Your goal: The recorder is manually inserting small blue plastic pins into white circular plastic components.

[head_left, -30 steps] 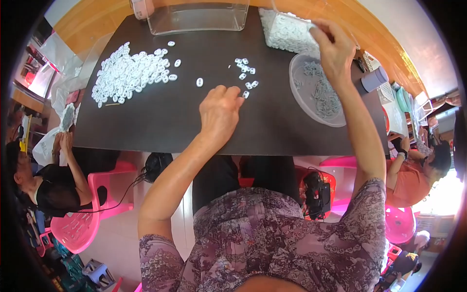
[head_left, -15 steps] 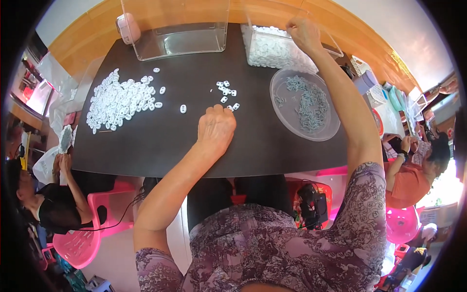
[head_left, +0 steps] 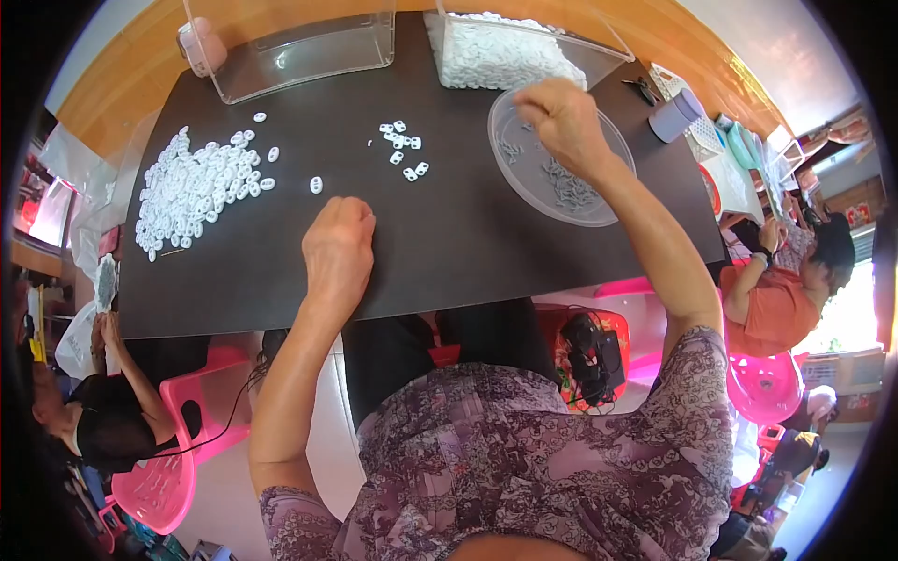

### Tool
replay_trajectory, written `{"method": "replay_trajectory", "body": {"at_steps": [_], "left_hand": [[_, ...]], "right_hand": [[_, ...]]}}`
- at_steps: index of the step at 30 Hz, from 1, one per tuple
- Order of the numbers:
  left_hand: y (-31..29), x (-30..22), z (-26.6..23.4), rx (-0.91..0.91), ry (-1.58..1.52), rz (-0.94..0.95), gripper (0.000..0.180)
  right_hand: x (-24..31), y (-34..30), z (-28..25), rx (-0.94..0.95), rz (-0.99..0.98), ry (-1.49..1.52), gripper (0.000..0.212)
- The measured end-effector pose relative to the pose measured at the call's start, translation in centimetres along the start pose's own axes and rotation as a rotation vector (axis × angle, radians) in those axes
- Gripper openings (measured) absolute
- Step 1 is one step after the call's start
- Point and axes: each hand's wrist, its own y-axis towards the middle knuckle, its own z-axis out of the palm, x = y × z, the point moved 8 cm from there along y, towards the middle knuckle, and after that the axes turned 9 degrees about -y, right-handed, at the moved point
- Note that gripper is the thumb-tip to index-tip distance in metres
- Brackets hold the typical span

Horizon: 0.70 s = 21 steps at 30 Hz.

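So you're sitting at a dark table [head_left: 440,252], and I'm placing everything off the round dish [head_left: 519,182] with the grey screws [head_left: 568,190] in it. A wood-coloured wall [head_left: 697,79] is running behind it, a clear bin [head_left: 599,56] of white bits is standing just past it, and a purple cup [head_left: 675,115] is standing to its right. A clear box [head_left: 309,86] is sitting farther off, left of the dish. Way out left of it someone in black [head_left: 117,430] is sitting by a pink chair [head_left: 154,496]; way out right, someone in orange [head_left: 772,309] is working too.

Compared with half a second ago, your right hand [head_left: 561,122] is now hovering over the dish's far part instead of the bin. Your left hand [head_left: 339,238] is resting left of the dish, farther from the small two-hole pieces [head_left: 398,142]. Both hands are curling their fingers in; can't tell if either's gripping anything.

Those small pieces are lying left of the dish, pointing various ways. Farther left a lone oval piece [head_left: 316,185] is lying with its long axis running near-to-far, and beyond it the oval pile [head_left: 201,187] is pointing every which way.
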Motion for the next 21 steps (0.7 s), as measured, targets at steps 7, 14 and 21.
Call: {"method": "replay_trajectory", "body": {"at_steps": [7,14,21], "left_hand": [[-3.7,1.2,0.2,-0.006,-0.978,-0.708,0.012],[-4.5,0.4,0.9,-0.107,-1.254,-0.754,0.012],[-5.0,0.8,0.6,-0.196,-1.266,-0.736,0.012]], "right_hand": [[-3.6,-4.5,3.7,0.299,0.298,0.175,0.013],[-4.7,-5.0,6.0,0.316,0.275,0.07,0.014],[-4.6,-5.2,4.3,0.205,0.169,0.023,0.014]]}}
